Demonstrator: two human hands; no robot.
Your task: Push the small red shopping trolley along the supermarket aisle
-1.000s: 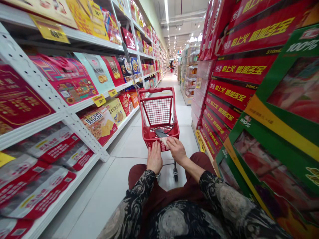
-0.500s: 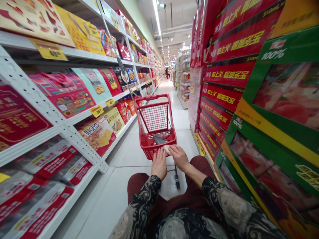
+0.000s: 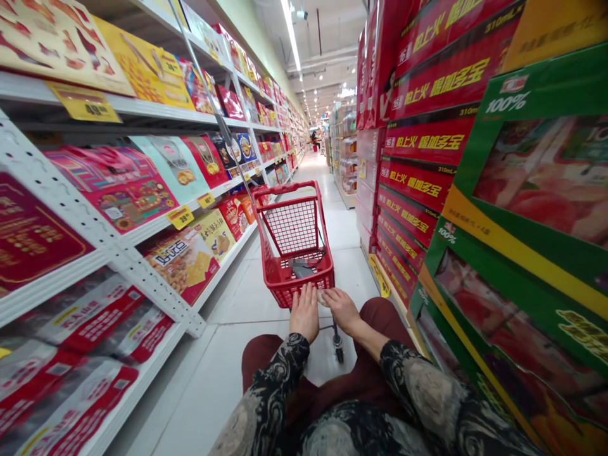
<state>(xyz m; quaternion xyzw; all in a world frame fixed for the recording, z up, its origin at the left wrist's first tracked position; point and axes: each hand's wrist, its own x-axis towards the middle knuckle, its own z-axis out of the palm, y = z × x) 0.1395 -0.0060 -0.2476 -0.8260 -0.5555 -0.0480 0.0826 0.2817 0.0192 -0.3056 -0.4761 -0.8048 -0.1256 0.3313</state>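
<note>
A small whitish crumpled piece [image 3: 323, 296], perhaps tissue, shows between my two hands near the close end of a red shopping basket cart [image 3: 298, 286]. My right hand [image 3: 342, 310] has its fingers bent and pressed together at that piece. Stretched forward beside it, my left hand [image 3: 304, 313] has its back up and its fingertips close to the cart's rim; its thumb and palm are hidden. A dark grey object [image 3: 303, 270] lies inside the basket, partly blurred.
White shelves [image 3: 142, 235] with boxed snacks line the left. Stacked red drink cartons [image 3: 422, 140] and green juice boxes [image 3: 536, 158] stand close on the right. The tiled aisle [image 3: 349, 231] runs ahead between them; a distant person [image 3: 314, 139] is at its far end.
Both hands have drawn slightly down from the cart's rim, and the whitish piece has moved down with them. The view has shifted a little.
</note>
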